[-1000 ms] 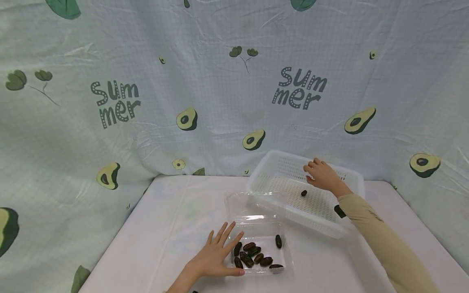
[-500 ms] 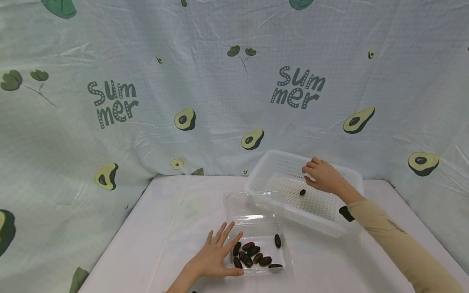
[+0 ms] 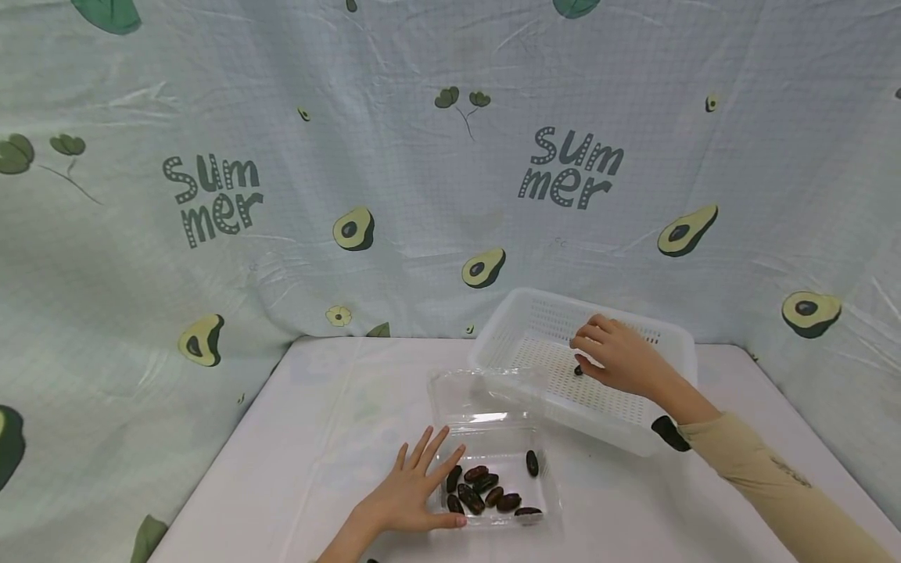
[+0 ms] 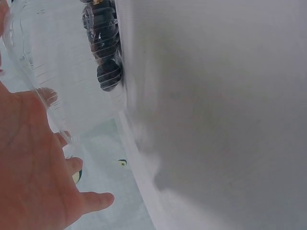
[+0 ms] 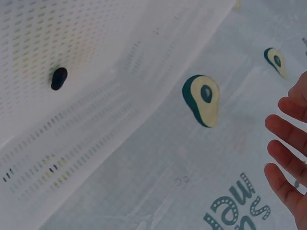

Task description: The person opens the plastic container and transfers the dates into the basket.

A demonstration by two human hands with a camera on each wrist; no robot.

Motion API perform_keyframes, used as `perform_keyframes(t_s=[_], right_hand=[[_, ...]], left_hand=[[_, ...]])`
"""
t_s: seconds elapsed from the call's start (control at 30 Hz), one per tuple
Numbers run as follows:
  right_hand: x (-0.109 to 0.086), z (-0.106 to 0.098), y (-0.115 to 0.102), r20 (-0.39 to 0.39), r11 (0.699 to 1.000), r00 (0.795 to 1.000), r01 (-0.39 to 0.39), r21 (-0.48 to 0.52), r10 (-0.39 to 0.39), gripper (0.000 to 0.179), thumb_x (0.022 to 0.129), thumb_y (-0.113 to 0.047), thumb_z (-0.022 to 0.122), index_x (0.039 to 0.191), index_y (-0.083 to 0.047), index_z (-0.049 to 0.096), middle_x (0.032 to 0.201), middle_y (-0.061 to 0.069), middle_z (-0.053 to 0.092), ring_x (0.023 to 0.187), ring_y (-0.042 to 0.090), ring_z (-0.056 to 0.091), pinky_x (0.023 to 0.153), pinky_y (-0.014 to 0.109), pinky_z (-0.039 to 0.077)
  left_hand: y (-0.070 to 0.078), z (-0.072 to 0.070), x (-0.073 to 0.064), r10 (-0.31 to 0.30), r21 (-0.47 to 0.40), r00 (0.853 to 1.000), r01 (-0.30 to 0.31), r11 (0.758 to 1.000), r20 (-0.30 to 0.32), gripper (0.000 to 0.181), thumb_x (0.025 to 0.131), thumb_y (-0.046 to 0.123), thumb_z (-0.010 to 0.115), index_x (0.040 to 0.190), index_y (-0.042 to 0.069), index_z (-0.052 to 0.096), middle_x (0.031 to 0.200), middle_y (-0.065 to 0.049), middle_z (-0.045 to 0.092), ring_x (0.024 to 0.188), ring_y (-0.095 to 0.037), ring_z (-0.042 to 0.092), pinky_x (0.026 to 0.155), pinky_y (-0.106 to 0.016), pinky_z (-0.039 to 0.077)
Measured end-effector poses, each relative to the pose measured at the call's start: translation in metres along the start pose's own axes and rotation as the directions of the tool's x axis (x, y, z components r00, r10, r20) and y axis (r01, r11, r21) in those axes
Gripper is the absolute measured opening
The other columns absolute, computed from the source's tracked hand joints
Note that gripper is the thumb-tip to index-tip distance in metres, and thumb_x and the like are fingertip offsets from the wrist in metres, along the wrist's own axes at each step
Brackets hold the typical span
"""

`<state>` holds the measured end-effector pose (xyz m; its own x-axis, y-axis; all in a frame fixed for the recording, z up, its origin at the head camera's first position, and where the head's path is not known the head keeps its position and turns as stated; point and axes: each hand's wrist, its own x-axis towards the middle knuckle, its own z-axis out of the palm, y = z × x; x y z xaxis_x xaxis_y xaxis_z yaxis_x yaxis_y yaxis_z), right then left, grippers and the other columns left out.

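Observation:
My left hand (image 3: 404,500) lies with fingers spread at the left wall of a clear plastic clamshell box (image 3: 496,447). Its fingers and thumb touch or hover at the box's edge, as the left wrist view also suggests. Several dark dates (image 3: 471,498) lie in the box, mostly toward the left and front; a lone date (image 3: 532,463) sits at its right side. Over a white perforated basket (image 3: 672,332) is my right hand (image 3: 622,360), fingers loosely bent and holding nothing. Below it, one date (image 5: 59,78) rests on the basket's floor, partly hidden by the thumb in the head view.
The box's clear lid (image 3: 457,395) is folded back toward the basket, near its front-left wall. A white-covered table (image 3: 352,407) carries everything. Behind it hangs a cloth (image 3: 408,156) printed with avocados and lettering.
My right hand has come lower and nearer over the basket, toward the single date. The left hand stays at the box. The whole head view has shifted slightly.

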<state>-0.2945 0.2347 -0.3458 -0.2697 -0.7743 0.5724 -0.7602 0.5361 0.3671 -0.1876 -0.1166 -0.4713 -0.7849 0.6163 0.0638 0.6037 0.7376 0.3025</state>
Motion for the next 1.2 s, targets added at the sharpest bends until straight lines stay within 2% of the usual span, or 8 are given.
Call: perform_keyframes(t_s=[0.07, 0.33, 0.47, 0.67, 0.87, 1.03, 1.1, 1.2], right_hand=[[0.002, -0.002, -0.008, -0.027, 1.000, 1.000, 0.016, 0.001, -0.016, 0.046, 0.095, -0.033, 0.021, 0.085, -0.009, 0.060, 0.078, 0.002, 0.058, 0.075, 0.019, 0.051, 0.063, 0.030, 0.045], [0.011, -0.010, -0.041, -0.116, 0.993, 0.986, 0.116, -0.019, -0.118, 0.035, 0.095, -0.024, 0.030, 0.089, -0.009, 0.061, 0.084, 0.002, 0.061, 0.079, 0.019, 0.054, 0.067, 0.030, 0.049], [0.012, -0.013, -0.059, -0.117, 0.992, 0.985, 0.129, -0.008, -0.129, 0.036, 0.096, -0.024, 0.028, 0.091, -0.010, 0.061, 0.088, 0.002, 0.062, 0.084, 0.019, 0.056, 0.070, 0.030, 0.049], [0.009, -0.015, -0.082, -0.116, 0.987, 0.981, 0.158, -0.001, -0.157, 0.034, 0.096, -0.023, 0.029, 0.092, -0.012, 0.061, 0.093, 0.001, 0.062, 0.086, 0.018, 0.056, 0.069, 0.029, 0.048], [0.002, -0.007, -0.101, -0.067, 0.977, 0.975, 0.209, -0.030, -0.210, 0.035, 0.096, -0.023, 0.025, 0.097, -0.013, 0.059, 0.097, -0.001, 0.061, 0.089, 0.016, 0.055, 0.073, 0.028, 0.047], [-0.004, 0.007, -0.112, -0.001, 0.972, 0.972, 0.235, -0.014, -0.235, 0.033, 0.097, -0.024, 0.026, 0.100, -0.013, 0.057, 0.100, -0.001, 0.059, 0.092, 0.015, 0.053, 0.076, 0.027, 0.045], [-0.007, 0.012, -0.117, 0.044, 0.973, 0.972, 0.232, 0.002, -0.232, 0.026, 0.096, -0.027, 0.033, 0.102, -0.014, 0.055, 0.101, -0.002, 0.058, 0.093, 0.014, 0.052, 0.078, 0.027, 0.044], [-0.010, 0.021, -0.122, 0.097, 0.969, 0.965, 0.245, 0.007, -0.245, 0.020, 0.089, -0.029, 0.052, 0.104, -0.016, 0.054, 0.101, -0.003, 0.057, 0.094, 0.013, 0.051, 0.080, 0.027, 0.044]], left_hand=[[0.000, 0.000, 0.000, -0.001, -0.004, 1.000, 0.001, 1.000, 0.000, 0.088, 0.076, 0.068, 0.048, 0.144, 0.020, 0.018, 0.151, -0.012, 0.003, 0.136, -0.041, 0.004, 0.095, -0.069, 0.018], [0.002, -0.001, -0.001, -0.014, -0.014, 1.000, 0.014, 1.000, -0.002, 0.090, 0.074, 0.067, 0.050, 0.144, 0.020, 0.018, 0.151, -0.010, 0.002, 0.136, -0.040, 0.003, 0.096, -0.070, 0.016], [0.003, -0.001, -0.001, -0.022, -0.018, 1.000, 0.022, 1.000, -0.001, 0.091, 0.073, 0.068, 0.051, 0.144, 0.021, 0.017, 0.151, -0.009, 0.001, 0.137, -0.040, 0.003, 0.096, -0.069, 0.015], [0.003, 0.000, 0.000, -0.031, -0.005, 0.999, 0.031, 0.999, -0.005, 0.092, 0.072, 0.067, 0.052, 0.144, 0.022, 0.017, 0.152, -0.008, 0.001, 0.137, -0.038, 0.003, 0.097, -0.069, 0.016], [0.004, -0.002, -0.001, -0.040, -0.012, 0.999, 0.040, 0.999, 0.005, 0.091, 0.073, 0.067, 0.052, 0.144, 0.023, 0.017, 0.151, -0.009, 0.003, 0.137, -0.039, 0.003, 0.097, -0.069, 0.015], [0.004, -0.002, -0.001, -0.036, -0.017, 0.999, 0.036, 0.999, 0.005, 0.091, 0.073, 0.066, 0.053, 0.144, 0.022, 0.018, 0.151, -0.010, 0.003, 0.136, -0.040, 0.004, 0.096, -0.069, 0.016], [0.004, -0.002, -0.002, -0.038, -0.016, 0.999, 0.038, 0.999, 0.011, 0.091, 0.073, 0.067, 0.052, 0.144, 0.022, 0.017, 0.151, -0.010, 0.003, 0.136, -0.040, 0.004, 0.096, -0.069, 0.016], [0.004, -0.002, -0.001, -0.042, -0.015, 0.999, 0.043, 0.999, 0.016, 0.092, 0.073, 0.069, 0.051, 0.144, 0.022, 0.016, 0.151, -0.009, 0.001, 0.136, -0.040, 0.003, 0.096, -0.069, 0.015]])
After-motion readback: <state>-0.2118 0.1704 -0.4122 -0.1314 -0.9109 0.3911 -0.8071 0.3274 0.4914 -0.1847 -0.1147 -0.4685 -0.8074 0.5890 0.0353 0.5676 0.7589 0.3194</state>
